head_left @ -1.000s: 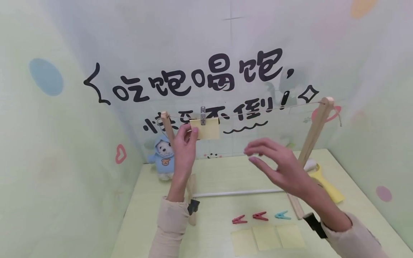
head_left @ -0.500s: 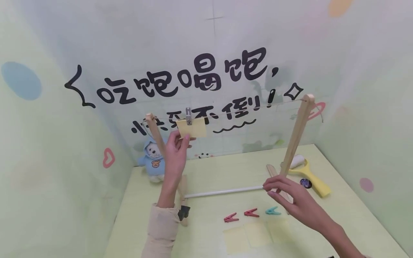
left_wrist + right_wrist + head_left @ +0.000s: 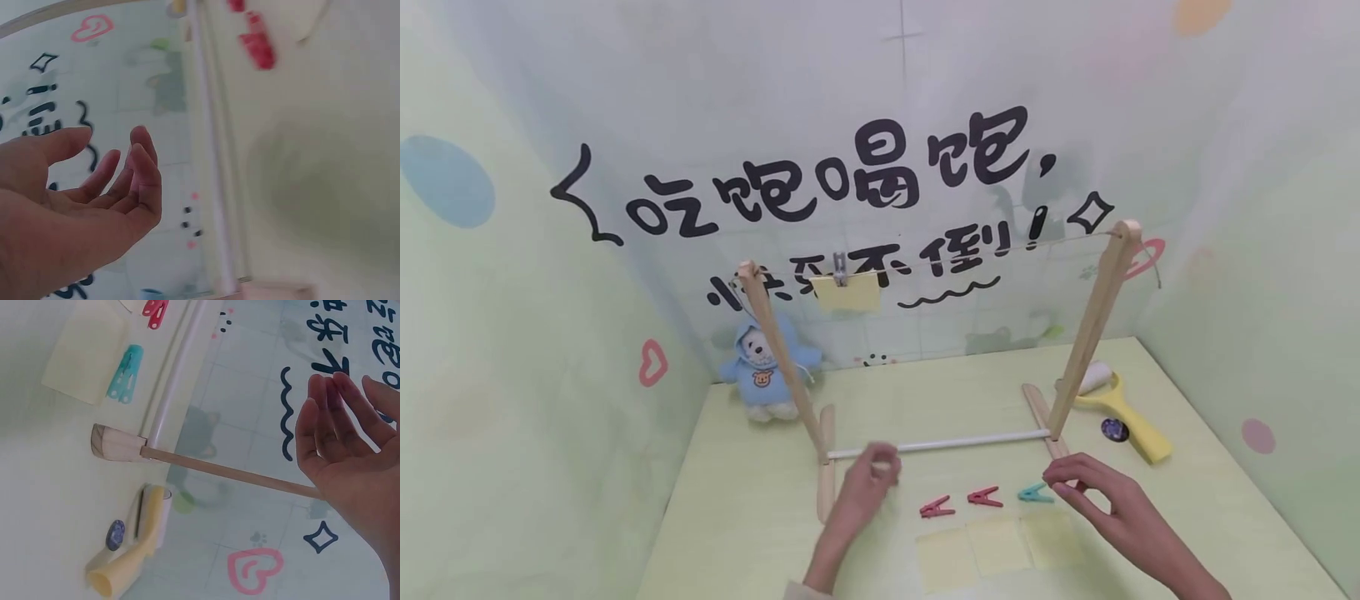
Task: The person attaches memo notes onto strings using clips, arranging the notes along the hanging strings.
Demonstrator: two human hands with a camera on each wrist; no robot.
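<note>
My left hand [image 3: 867,490] is over the table near the white rod [image 3: 970,441], fingers loosely bent with nothing in them, as the left wrist view shows. My right hand [image 3: 1108,500] holds nothing either; its fingertips overlap the end of the turquoise clothespin [image 3: 1030,494] in the head view, though the right wrist view shows them well apart. Two red clothespins [image 3: 937,507] lie to its left. Below them several pale yellow paper notes [image 3: 947,560] lie in a row. Another yellow note [image 3: 850,294] hangs from the string [image 3: 925,263] under a grey clothespin [image 3: 840,268].
Wooden posts [image 3: 1093,333] on flat feet carry the string between them. A plush toy in a blue hoodie [image 3: 762,375] sits behind the left post. Right of the frame lie a yellow-handled lint roller [image 3: 1131,421] and a small dark oval object [image 3: 1115,430].
My left hand has let go of the hanging note and come down toward the table. The right hand has lowered from mid-air to near the turquoise clothespin. The note stays clipped on the string.
</note>
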